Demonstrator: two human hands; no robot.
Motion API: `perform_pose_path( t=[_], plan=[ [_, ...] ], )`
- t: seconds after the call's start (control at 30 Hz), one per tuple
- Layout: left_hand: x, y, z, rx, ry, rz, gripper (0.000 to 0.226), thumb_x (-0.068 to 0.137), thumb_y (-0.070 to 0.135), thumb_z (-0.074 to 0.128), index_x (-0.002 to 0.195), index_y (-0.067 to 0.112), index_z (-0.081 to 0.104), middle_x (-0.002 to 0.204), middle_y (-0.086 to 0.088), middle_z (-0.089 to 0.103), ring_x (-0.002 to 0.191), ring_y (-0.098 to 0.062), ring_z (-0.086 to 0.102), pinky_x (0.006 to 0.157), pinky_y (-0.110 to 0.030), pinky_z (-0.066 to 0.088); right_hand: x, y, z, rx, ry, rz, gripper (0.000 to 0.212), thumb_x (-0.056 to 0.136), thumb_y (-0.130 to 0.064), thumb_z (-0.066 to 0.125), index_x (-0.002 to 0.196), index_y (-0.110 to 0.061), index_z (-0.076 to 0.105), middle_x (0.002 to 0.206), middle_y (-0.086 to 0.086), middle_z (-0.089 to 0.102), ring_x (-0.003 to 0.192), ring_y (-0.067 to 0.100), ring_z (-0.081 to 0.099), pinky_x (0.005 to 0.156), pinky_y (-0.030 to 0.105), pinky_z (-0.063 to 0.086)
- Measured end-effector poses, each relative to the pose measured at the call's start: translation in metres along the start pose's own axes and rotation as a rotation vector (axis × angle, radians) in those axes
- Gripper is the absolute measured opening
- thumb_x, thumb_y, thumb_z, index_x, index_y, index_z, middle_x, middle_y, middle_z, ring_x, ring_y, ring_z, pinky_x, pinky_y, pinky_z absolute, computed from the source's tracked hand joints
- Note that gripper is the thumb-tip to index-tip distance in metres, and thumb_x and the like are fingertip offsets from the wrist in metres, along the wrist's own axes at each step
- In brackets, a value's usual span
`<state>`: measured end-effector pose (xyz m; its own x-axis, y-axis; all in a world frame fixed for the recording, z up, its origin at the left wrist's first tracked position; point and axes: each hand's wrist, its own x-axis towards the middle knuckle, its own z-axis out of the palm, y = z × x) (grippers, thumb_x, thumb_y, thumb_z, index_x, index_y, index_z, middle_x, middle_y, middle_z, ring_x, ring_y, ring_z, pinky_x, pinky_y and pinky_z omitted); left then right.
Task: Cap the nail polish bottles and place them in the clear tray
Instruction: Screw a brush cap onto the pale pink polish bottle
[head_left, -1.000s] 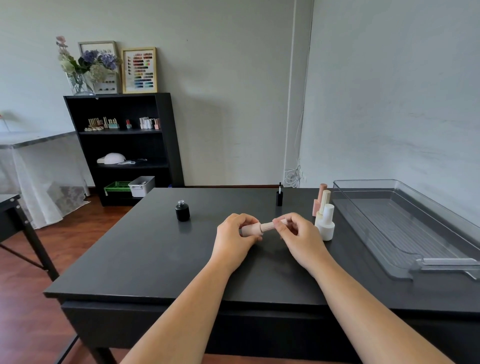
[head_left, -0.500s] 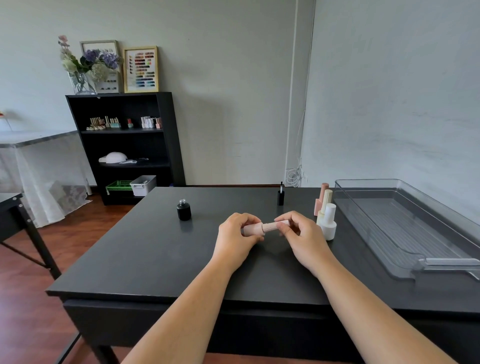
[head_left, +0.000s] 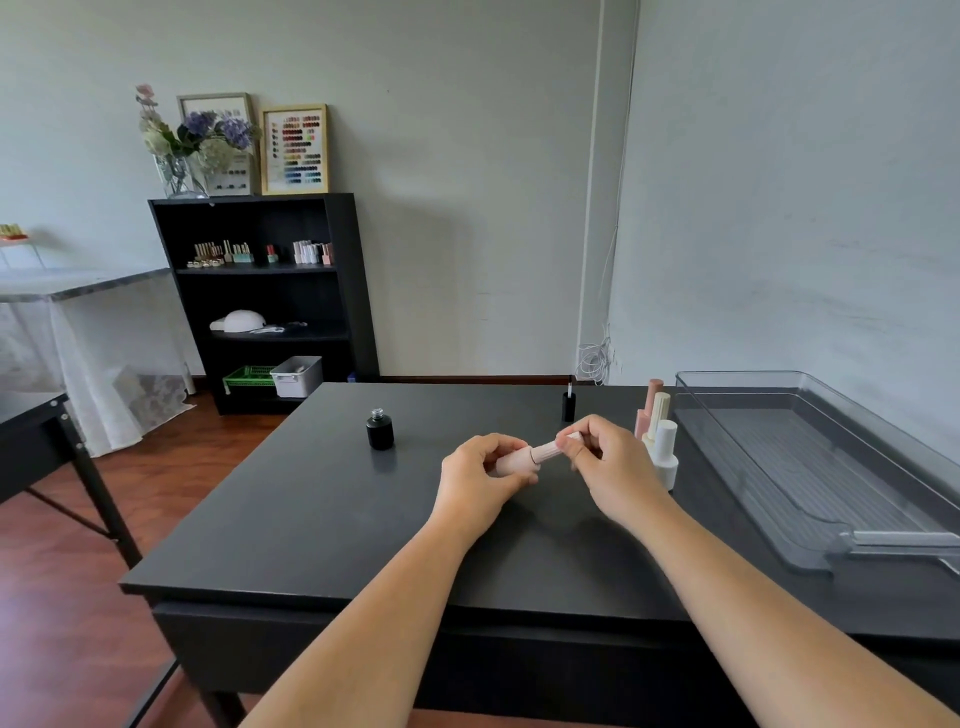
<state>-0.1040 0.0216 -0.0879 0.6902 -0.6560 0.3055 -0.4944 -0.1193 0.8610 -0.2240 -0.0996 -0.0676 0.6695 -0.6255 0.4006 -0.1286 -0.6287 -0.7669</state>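
A pale pink nail polish bottle (head_left: 524, 458) lies sideways between my hands above the black table (head_left: 311, 519). My left hand (head_left: 480, 480) grips its body, and my right hand (head_left: 608, 467) pinches its pink cap (head_left: 550, 448) at the right end. An open black bottle (head_left: 380, 429) stands to the left, and its black cap with brush (head_left: 569, 405) stands upright behind my hands. Three capped bottles stand beside the tray: pink (head_left: 649, 408), cream (head_left: 658, 415), white (head_left: 665, 457). The clear tray (head_left: 789, 467) at the right holds nothing.
A black shelf (head_left: 265, 301) with small bottles, a white lamp and bins stands against the back wall. A second black table (head_left: 31, 431) and a draped table (head_left: 78, 322) are at the left. A wall runs close behind the tray.
My hands hold the pink bottle as before. The right-hand fingers have shifted on the cap, and the cap end now sits a little higher.
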Motion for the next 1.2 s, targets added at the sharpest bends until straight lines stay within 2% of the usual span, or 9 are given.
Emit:
perform_pose_path(
  t=[0.17,0.27,0.37,0.43,0.53,0.67,0.87,1.0,1.2],
  plan=[
    [0.013,-0.010,-0.034,0.126,0.177,0.030,0.046,0.070,0.024,0.082,0.111,0.025,0.062,0.106,0.013,0.057,0.101,0.000,0.053,0.088,-0.015,0.036,0.024,-0.012,-0.008,-0.026,0.076,-0.037,0.013,0.090,-0.027,0.060,0.080,-0.020,0.063,0.064,-0.004,0.056,0.056,0.013,0.046,0.059,0.019,0.035],
    [0.023,-0.018,-0.062,0.214,0.342,0.012,0.049,0.075,0.027,0.078,0.120,0.023,0.057,0.115,0.010,0.053,0.104,-0.002,0.047,0.090,-0.020,0.034,0.035,-0.012,-0.008,-0.109,0.101,-0.041,0.017,0.091,-0.030,0.058,0.081,-0.018,0.064,0.064,-0.003,0.056,0.064,0.018,0.055,0.084,0.025,0.023],
    [0.033,-0.030,-0.085,0.243,0.421,-0.089,0.056,0.077,0.028,0.076,0.127,0.020,0.052,0.124,0.004,0.051,0.110,-0.010,0.047,0.090,-0.022,0.033,0.045,-0.011,-0.005,-0.104,0.112,-0.046,0.017,0.089,-0.030,0.061,0.078,-0.017,0.062,0.060,-0.006,0.053,0.056,0.010,0.048,0.065,0.005,0.034],
    [0.041,-0.041,-0.095,0.241,0.422,-0.184,0.061,0.077,0.028,0.076,0.130,0.017,0.049,0.130,-0.001,0.050,0.120,-0.017,0.046,0.094,-0.026,0.034,0.052,-0.010,-0.002,-0.111,0.115,-0.050,0.017,0.089,-0.029,0.061,0.078,-0.016,0.062,0.060,-0.006,0.052,0.054,0.007,0.045,0.055,0.003,0.035],
    [0.051,-0.057,-0.104,0.202,0.388,-0.316,0.068,0.076,0.027,0.077,0.135,0.013,0.044,0.135,-0.005,0.050,0.125,-0.022,0.046,0.101,-0.034,0.038,0.060,-0.009,0.003,-0.128,0.122,-0.050,0.018,0.090,-0.027,0.061,0.079,-0.013,0.062,0.059,-0.007,0.052,0.056,0.007,0.045,0.055,0.002,0.033],
    [0.061,-0.072,-0.105,0.178,0.366,-0.365,0.058,0.076,0.027,0.077,0.126,0.012,0.054,0.126,-0.005,0.060,0.117,-0.022,0.054,0.092,-0.031,0.042,0.067,-0.004,0.006,-0.185,0.128,-0.033,0.021,0.091,-0.029,0.058,0.077,-0.013,0.060,0.055,-0.009,0.048,0.058,0.008,0.048,0.059,-0.006,0.023],
    [0.065,-0.073,-0.101,0.175,0.420,-0.328,0.034,0.077,0.028,0.075,0.108,0.017,0.065,0.106,-0.002,0.067,0.093,-0.017,0.056,0.079,-0.029,0.045,0.081,-0.001,0.009,-0.157,0.065,-0.038,0.020,0.091,-0.026,0.060,0.077,-0.012,0.058,0.057,-0.008,0.046,0.053,0.008,0.041,0.054,0.004,0.035],
    [0.062,-0.064,-0.092,0.125,0.386,-0.263,0.033,0.077,0.027,0.077,0.106,0.018,0.066,0.097,0.004,0.066,0.086,-0.009,0.056,0.077,-0.023,0.042,0.089,-0.008,0.000,-0.184,0.017,-0.036,0.018,0.091,-0.026,0.059,0.078,-0.013,0.058,0.059,-0.008,0.049,0.055,0.007,0.043,0.053,0.006,0.036],
    [0.056,-0.042,-0.061,0.071,0.251,-0.177,0.029,0.074,0.025,0.079,0.099,0.024,0.064,0.089,0.012,0.064,0.078,0.004,0.058,0.068,-0.009,0.038,0.097,-0.013,-0.033,-0.391,-0.177,0.006,0.016,0.090,-0.023,0.057,0.086,-0.009,0.064,0.063,-0.010,0.048,0.057,0.009,0.044,0.050,0.023,0.029]
  ],
)
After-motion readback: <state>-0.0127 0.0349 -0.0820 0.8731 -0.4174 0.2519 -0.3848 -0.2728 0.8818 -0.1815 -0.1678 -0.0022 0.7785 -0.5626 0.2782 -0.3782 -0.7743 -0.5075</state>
